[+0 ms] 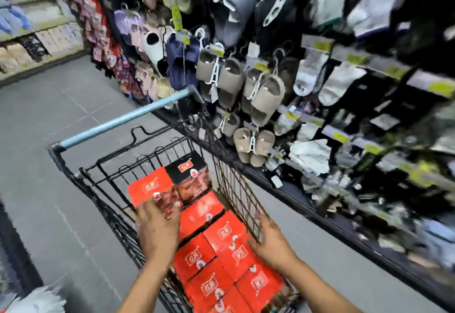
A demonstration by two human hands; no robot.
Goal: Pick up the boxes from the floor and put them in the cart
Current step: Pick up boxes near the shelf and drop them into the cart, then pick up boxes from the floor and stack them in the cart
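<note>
Nearest my view are the two bare forearms reaching in over the near end of the black wire shopping cart (73,177). The left hand (157,226) has its fingers spread over the near face of a red cardboard box (149,186) at the handle end of the cart. Blur hides the thumb, so I cannot tell whether it clasps the box or only steadies it. The right hand (269,241) is released, fingers straight, resting against the inside of the cart's right wire wall (236,189) just above the packed red boxes (221,236). I judge this to be the placing step: the box is over the basket beside a black-topped box (188,166), below the pale blue handle bar (118,119), and looks nearly seated. The next move calls for pressing it level against its neighbours, letting go, then turning down to the grey floor (49,120) beside the cart; whether any boxes remain there I cannot tell. Each box top carries a white-edged badge with two characters, too smeared to read. On the rack right of the cart hang beige slippers on white hangers (267,96) and yellow price tags (440,87), their print illegible.
</note>
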